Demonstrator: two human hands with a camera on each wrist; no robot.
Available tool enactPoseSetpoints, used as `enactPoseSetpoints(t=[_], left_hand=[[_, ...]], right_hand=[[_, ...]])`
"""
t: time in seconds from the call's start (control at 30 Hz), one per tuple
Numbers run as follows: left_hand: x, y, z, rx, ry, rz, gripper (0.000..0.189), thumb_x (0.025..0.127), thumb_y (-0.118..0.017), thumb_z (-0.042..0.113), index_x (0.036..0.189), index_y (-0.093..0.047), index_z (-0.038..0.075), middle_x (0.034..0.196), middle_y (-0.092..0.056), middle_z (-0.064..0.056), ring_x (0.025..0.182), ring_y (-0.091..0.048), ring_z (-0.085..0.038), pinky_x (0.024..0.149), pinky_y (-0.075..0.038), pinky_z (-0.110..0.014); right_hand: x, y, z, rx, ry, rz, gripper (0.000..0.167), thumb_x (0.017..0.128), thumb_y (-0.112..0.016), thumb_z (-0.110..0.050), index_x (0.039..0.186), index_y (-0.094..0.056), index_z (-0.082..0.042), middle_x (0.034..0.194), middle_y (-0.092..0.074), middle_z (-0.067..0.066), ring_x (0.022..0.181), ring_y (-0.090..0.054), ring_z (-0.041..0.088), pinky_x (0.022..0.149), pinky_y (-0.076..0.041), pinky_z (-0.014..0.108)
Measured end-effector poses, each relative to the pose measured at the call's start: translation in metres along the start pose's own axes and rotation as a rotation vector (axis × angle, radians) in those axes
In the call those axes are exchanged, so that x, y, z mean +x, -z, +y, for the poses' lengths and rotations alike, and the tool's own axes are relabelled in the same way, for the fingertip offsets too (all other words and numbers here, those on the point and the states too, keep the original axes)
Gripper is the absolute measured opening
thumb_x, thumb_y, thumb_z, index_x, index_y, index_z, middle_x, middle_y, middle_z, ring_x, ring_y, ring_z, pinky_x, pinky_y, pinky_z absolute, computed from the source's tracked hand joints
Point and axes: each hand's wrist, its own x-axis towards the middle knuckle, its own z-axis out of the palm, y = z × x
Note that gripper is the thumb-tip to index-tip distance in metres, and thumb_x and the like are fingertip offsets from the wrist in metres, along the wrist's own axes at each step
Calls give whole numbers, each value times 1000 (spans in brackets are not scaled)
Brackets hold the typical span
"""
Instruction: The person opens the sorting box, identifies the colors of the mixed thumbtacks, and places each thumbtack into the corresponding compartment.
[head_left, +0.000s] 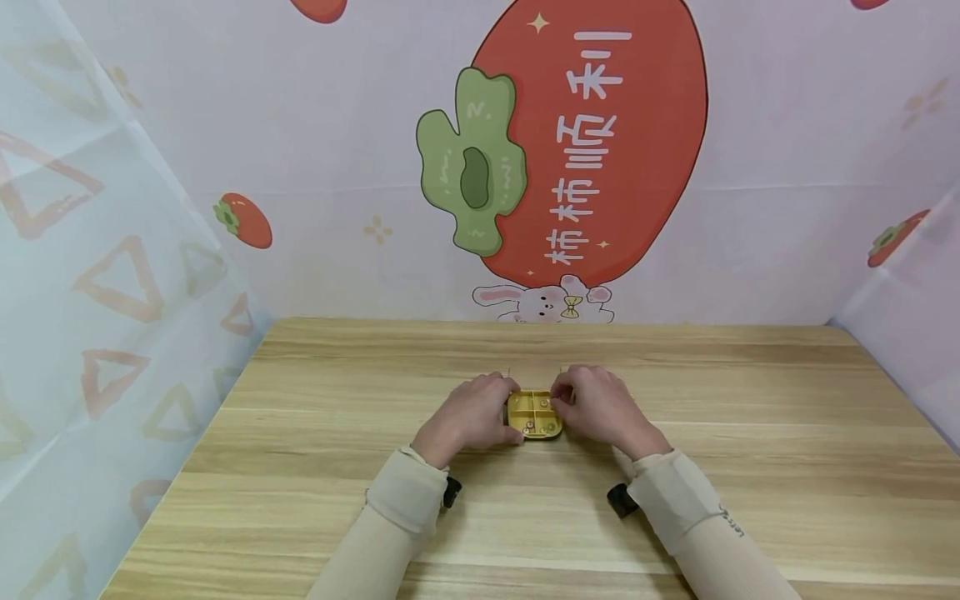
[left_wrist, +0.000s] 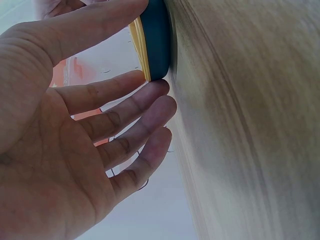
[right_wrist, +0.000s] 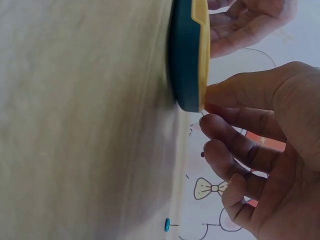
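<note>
A small compartment box (head_left: 523, 402), dark teal outside and yellow inside, sits on the table. Its dividers make several sections; tiny round pieces (head_left: 529, 426) lie in some of them, too small to identify. My left hand (head_left: 474, 410) holds the box by its left side, thumb at the front and fingertips at the back. At the back right section, my right hand (head_left: 600, 404) has thumb and index finger brought together over the rim. In the right wrist view the right thumb meets the box's yellow edge (right_wrist: 201, 60); whether anything is pinched there is hidden.
Wood-grain table (head_left: 360, 392) surrounds the box. A printed cloth (head_left: 345, 150) hangs behind it, and others stand at the sides. Each wrist carries a dark camera (head_left: 622, 500). In the right wrist view, a small teal round thing (right_wrist: 167, 225) shows near the table's edge.
</note>
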Motion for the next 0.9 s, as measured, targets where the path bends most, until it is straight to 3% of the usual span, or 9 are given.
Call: enactPoseSetpoints(t=[0.37, 0.6, 0.9], left_hand=[[0, 0, 1, 2, 0, 4, 65, 78, -89, 34, 131, -64, 4, 106, -64, -4, 89, -57, -17, 86, -50, -38], [0, 0, 1, 3, 0, 0, 65, 79, -89, 33, 131, -64, 4, 110, -65, -5, 92, -57, -17, 89, -50, -39], [0, 0, 1, 4, -4, 0, 65, 79, -89, 34, 131, -63, 4, 112, -65, -6, 94, -58, -18, 90, -50, -40]], right_hand=[[-3, 13, 6, 3, -26, -4, 4, 87, -76, -12, 91, -78, -12, 82, -65, -4, 76, -58, 15, 72, -51, 36], [-4, 23, 16, -4, -13, 13, 4, 88, -76, -13, 87, -76, -9, 79, -66, -4, 73, -58, 15, 68, -50, 36], [-7, 40, 34, 26, -57, 30, 5, 90, -74, -13, 92, -77, -10, 81, -67, -3, 75, -59, 15, 67, -49, 36]])
